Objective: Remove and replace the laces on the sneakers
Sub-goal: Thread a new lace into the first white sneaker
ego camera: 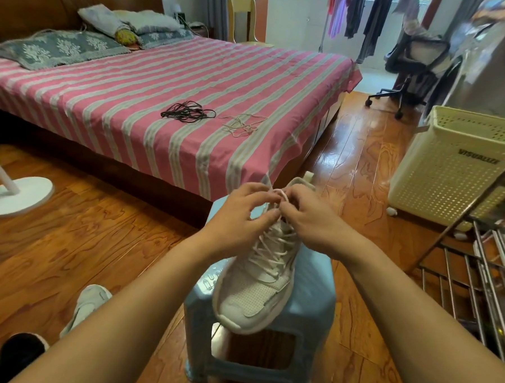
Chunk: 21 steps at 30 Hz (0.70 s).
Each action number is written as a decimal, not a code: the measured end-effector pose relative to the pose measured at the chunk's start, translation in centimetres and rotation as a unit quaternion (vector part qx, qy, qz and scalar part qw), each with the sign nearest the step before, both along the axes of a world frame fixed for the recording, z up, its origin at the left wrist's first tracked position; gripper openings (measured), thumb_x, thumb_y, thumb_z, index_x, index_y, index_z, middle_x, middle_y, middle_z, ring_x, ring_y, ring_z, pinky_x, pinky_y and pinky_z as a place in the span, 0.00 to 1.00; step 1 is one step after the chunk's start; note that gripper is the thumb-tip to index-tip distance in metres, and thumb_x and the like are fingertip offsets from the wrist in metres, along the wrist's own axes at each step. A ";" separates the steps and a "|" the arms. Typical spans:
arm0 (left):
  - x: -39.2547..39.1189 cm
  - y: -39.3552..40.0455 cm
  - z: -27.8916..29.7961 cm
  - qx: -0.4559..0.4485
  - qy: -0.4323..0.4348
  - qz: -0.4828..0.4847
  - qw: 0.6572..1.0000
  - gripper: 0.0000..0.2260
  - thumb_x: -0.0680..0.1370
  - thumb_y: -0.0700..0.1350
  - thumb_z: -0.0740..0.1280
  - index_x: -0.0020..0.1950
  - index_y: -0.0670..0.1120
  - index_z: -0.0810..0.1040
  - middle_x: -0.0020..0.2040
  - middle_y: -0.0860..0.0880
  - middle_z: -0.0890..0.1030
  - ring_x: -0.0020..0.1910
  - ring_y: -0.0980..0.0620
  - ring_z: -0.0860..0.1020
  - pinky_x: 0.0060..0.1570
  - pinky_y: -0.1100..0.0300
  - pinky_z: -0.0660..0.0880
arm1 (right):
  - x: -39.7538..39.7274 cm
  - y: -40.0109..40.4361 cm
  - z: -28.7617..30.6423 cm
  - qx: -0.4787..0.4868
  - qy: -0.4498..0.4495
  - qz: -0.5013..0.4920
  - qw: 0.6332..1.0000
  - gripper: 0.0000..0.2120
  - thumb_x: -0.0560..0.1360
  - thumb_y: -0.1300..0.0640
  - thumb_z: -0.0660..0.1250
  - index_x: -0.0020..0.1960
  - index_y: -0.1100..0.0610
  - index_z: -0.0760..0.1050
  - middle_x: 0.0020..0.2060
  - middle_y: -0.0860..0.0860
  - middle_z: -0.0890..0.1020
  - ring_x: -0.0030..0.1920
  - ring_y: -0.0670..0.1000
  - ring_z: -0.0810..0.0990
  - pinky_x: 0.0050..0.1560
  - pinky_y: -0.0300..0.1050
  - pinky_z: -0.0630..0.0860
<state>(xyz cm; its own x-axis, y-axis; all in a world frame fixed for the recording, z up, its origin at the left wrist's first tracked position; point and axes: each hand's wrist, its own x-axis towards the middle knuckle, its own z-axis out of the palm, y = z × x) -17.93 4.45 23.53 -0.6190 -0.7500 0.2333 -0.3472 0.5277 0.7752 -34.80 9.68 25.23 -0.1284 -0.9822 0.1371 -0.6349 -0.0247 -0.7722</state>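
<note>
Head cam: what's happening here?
A person is working on a white sneaker that sits on a light blue plastic stool. Both the left hand and the right hand pinch its white lace at the top eyelets, near the knot; the lace is still threaded through the shoe. A bundle of black laces and some loose pale laces lie on the striped bed. A second sneaker is on the floor to the left.
</note>
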 end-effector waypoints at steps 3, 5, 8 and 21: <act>0.2 -0.6 0.6 -0.030 -0.056 0.004 0.998 0.03 0.80 0.50 0.70 0.53 0.56 0.79 0.59 0.57 0.80 0.59 0.58 0.76 0.65 0.54 0.72 | 0.2 -0.1 0.2 -0.015 -0.130 -0.039 0.991 0.05 0.79 0.61 0.63 0.49 0.58 0.78 0.50 0.56 0.81 0.51 0.55 0.81 0.50 0.54 0.79; 0.9 -1.0 0.9 -0.030 -0.081 0.023 0.996 0.05 0.77 0.53 0.69 0.45 0.54 0.77 0.49 0.55 0.83 0.52 0.54 0.80 0.60 0.46 0.76 | -0.3 -0.1 1.2 -0.016 -0.332 -0.092 0.939 0.05 0.79 0.64 0.63 0.52 0.61 0.78 0.50 0.56 0.83 0.52 0.55 0.84 0.54 0.55 0.82; 1.3 -1.0 1.2 -0.064 -0.107 0.016 0.992 0.05 0.76 0.51 0.69 0.42 0.53 0.78 0.46 0.56 0.80 0.49 0.55 0.79 0.56 0.46 0.77 | -1.0 -0.1 1.7 -0.032 -0.434 -0.101 0.895 0.07 0.82 0.60 0.62 0.52 0.63 0.77 0.46 0.58 0.82 0.50 0.56 0.82 0.59 0.55 0.81; 5.6 -2.8 5.1 0.147 0.397 0.267 0.866 0.06 0.79 0.38 0.68 0.43 0.46 0.80 0.39 0.51 0.79 0.39 0.53 0.77 0.47 0.54 0.76 | 1.1 1.4 0.3 0.062 0.097 0.057 0.992 0.36 0.75 0.52 0.74 0.79 0.51 0.62 0.70 0.50 0.73 0.67 0.51 0.72 0.67 0.46 0.70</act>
